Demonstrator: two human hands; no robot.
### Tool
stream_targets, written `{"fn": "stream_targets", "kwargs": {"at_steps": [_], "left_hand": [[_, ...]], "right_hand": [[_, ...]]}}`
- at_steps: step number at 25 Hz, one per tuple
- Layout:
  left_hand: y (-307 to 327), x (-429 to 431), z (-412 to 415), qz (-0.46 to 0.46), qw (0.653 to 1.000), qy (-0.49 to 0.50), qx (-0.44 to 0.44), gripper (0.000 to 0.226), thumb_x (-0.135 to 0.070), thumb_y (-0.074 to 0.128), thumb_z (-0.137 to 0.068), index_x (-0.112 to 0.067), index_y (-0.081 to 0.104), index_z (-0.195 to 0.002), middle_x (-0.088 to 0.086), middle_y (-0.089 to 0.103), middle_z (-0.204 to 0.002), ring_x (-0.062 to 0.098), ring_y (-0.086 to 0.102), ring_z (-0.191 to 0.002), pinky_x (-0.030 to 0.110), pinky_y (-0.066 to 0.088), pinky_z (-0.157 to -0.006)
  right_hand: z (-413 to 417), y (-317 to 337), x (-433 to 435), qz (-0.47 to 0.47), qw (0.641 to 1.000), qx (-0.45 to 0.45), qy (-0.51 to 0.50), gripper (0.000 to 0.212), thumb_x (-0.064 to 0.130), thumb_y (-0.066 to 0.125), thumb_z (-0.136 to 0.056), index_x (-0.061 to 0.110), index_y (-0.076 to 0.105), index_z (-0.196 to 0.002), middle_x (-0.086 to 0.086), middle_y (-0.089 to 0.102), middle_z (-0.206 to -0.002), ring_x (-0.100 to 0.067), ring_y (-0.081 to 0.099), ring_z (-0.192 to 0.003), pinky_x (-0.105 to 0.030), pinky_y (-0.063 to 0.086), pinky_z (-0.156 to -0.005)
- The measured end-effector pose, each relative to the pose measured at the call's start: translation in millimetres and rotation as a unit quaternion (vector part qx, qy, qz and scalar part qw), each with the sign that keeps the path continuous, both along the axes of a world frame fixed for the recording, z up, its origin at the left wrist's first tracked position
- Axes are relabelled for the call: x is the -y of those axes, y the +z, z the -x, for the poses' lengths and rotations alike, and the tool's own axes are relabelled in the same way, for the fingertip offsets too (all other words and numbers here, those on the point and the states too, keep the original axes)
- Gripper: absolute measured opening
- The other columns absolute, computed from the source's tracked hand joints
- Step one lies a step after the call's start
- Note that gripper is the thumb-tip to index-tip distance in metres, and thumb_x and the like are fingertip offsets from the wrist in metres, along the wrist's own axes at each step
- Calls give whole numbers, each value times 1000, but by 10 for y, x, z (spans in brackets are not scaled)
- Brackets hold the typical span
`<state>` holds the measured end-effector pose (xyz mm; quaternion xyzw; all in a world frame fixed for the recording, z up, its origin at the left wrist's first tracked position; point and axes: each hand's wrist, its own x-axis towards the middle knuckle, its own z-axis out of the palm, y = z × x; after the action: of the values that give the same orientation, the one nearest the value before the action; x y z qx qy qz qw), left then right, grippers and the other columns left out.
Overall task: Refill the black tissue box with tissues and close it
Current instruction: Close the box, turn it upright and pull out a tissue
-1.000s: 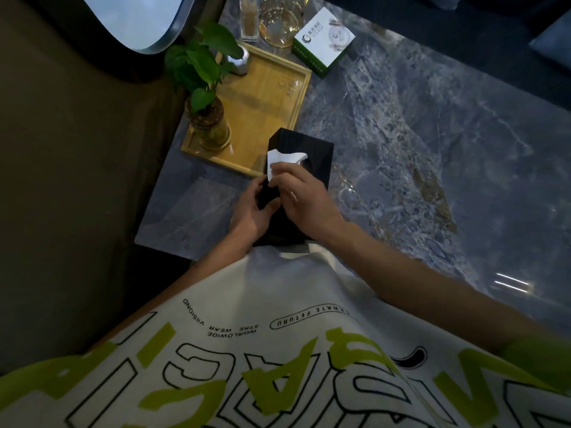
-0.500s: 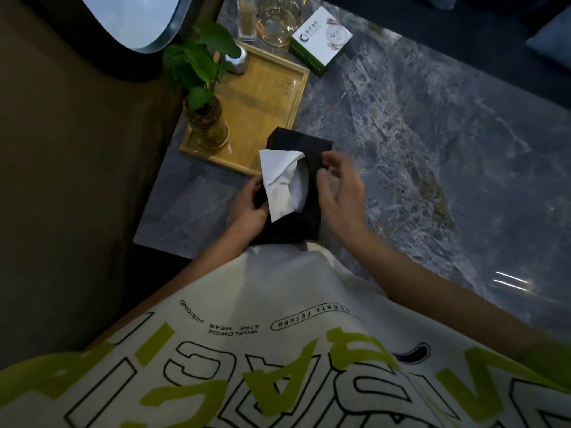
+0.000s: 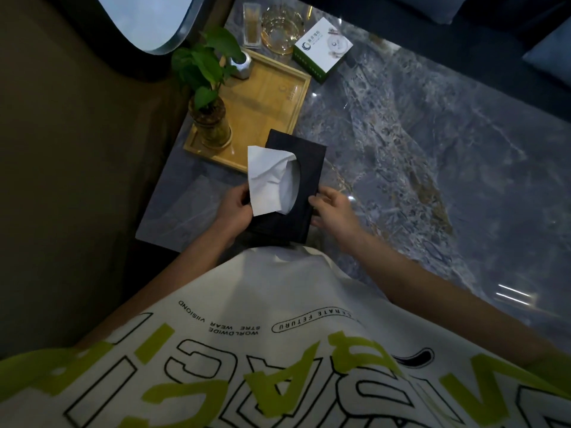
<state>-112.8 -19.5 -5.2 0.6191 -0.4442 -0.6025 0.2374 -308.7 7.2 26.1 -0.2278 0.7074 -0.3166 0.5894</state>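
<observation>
The black tissue box (image 3: pixel 309 168) lies on the grey marble table near its front left corner, its oval slot facing up. A white tissue (image 3: pixel 267 179) sticks out of the slot and flops to the left. My left hand (image 3: pixel 234 208) grips the box's near left side, fingers partly hidden behind the tissue. My right hand (image 3: pixel 332 213) holds the near right side, thumb and fingers curled against the edge. The box's near end is hidden by my shirt.
A wooden tray (image 3: pixel 265 109) behind the box carries a potted plant in a glass jar (image 3: pixel 210 122) and a small metal object (image 3: pixel 242 67). Farther back stand a glass ashtray (image 3: pixel 281 32), a tall glass (image 3: pixel 251 24) and a white-green carton (image 3: pixel 323 47). Marble table (image 3: pixel 417 156) stretches right.
My right hand pulled a tissue up through the slot, let it go, and moved down to the box's right side. The tissue now hangs out to the left.
</observation>
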Motion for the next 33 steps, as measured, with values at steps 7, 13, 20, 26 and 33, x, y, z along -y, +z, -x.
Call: {"fn": "stream_targets", "kwargs": {"at_steps": [7, 13, 20, 26, 33], "left_hand": [[49, -168, -285, -22, 997, 78, -3, 21, -10, 57, -88, -30, 64, -94, -15, 66, -88, -1, 60, -82, 20, 48, -65], [33, -281, -708, -57, 984, 168, -22, 25, -12, 60, -88, -33, 63, -99, -20, 66, -89, 1, 62, -87, 20, 51, -68], [-7, -333, -1137, -59, 977, 199, -39, 38, -24, 61, -88, -24, 60, -126, -1, 65, -122, 14, 61, -109, 32, 52, -90], [-29, -287, -1404, -53, 975, 218, -10, 33, -19, 59, -89, -26, 63, -121, -1, 66, -119, 13, 62, -106, 29, 52, -87], [27, -285, -1505, -38, 978, 206, -18, 31, -16, 63, -89, -23, 63, -119, -1, 67, -112, 10, 62, -99, 26, 52, -82]], "right_hand": [[-267, -14, -35, 3, 1000, -26, 16, 23, 14, 59, -96, 2, 54, -115, -15, 65, -104, -26, 68, -89, -39, 61, -71], [-645, -61, 43, -16, 990, -41, 132, 27, 19, 57, -96, 11, 47, -120, -22, 63, -111, -29, 66, -83, -44, 58, -66], [-1131, -159, 140, -2, 986, -64, 152, 27, 15, 58, -95, 8, 48, -119, -16, 61, -114, -34, 68, -96, -52, 60, -75], [-1426, -231, 192, -18, 980, -66, 185, 21, 15, 59, -95, 15, 45, -110, -9, 58, -110, -27, 68, -92, -31, 59, -55], [-1529, -331, 205, -19, 981, -28, 191, 23, 12, 59, -94, 15, 42, -110, -9, 54, -111, -22, 63, -99, -31, 62, -62]]}}
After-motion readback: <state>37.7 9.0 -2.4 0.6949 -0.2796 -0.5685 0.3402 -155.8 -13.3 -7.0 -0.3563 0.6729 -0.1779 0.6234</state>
